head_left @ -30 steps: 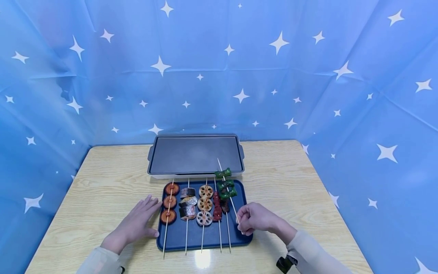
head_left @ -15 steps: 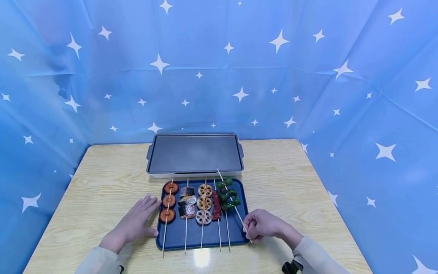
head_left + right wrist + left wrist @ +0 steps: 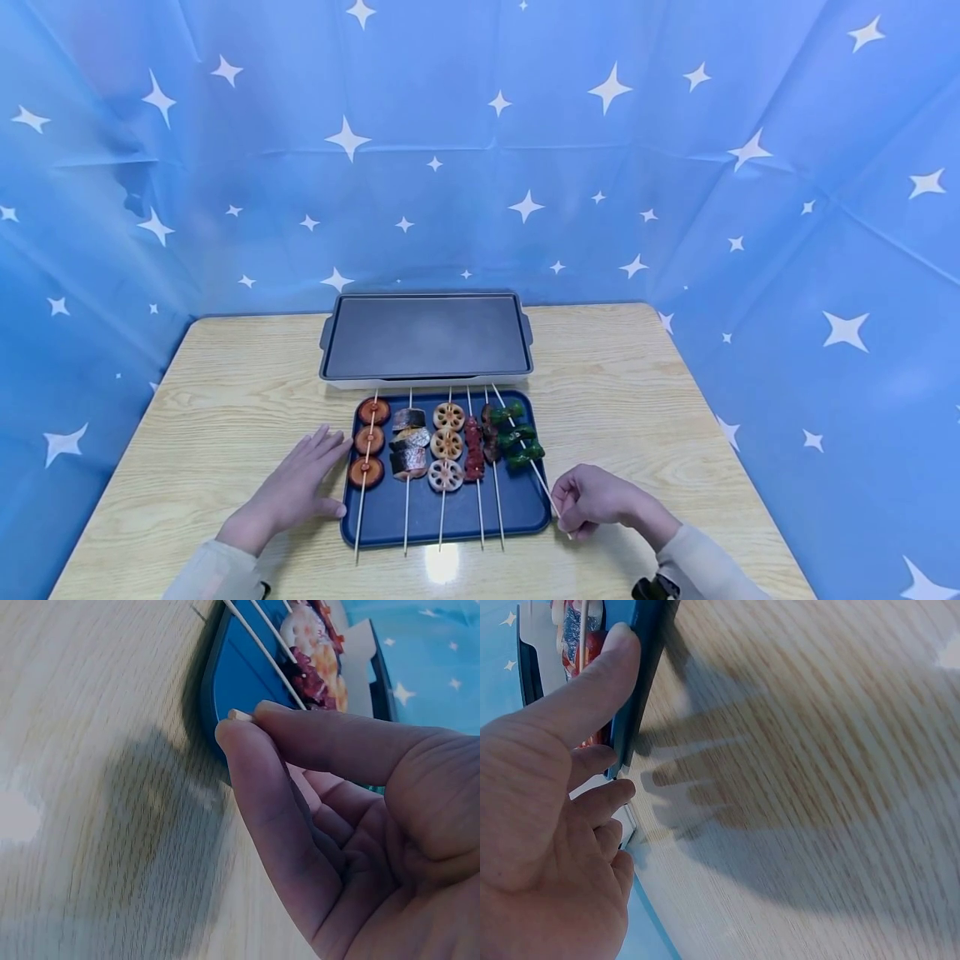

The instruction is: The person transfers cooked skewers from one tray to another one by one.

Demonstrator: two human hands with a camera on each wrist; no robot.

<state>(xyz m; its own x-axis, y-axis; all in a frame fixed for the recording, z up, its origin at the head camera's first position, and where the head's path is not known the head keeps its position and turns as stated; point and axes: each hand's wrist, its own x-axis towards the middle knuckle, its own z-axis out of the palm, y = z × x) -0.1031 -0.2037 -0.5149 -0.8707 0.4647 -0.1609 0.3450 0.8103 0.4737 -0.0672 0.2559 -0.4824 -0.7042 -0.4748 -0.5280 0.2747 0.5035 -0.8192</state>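
Observation:
With thumb and index finger, my right hand (image 3: 592, 500) pinches the lower end of a green pepper skewer (image 3: 519, 437) just past the tray's right front corner. In the right wrist view the stick's tip (image 3: 240, 715) pokes out between the fingertips. The skewer slants over the right side of a blue tray (image 3: 517, 518), its green pieces at the tray's right edge. My left hand (image 3: 288, 492) rests at the tray's left rim, fingers straight, thumb touching the edge. To the left of the pepper lie a dark brown skewer (image 3: 490, 437) and a red meat skewer (image 3: 473, 450).
Farther left on the tray are a lotus root skewer (image 3: 447, 444), a fish skewer (image 3: 409, 446) and a skewer of round orange-brown slices (image 3: 370, 440). Behind the tray stands a dark griddle (image 3: 427, 337). A starry blue curtain (image 3: 465, 167) encloses the wooden table (image 3: 240, 392).
My right hand has drawn the green pepper skewer right and toward me, from above the dark brown skewer to the tray's right side. My left hand has stayed put.

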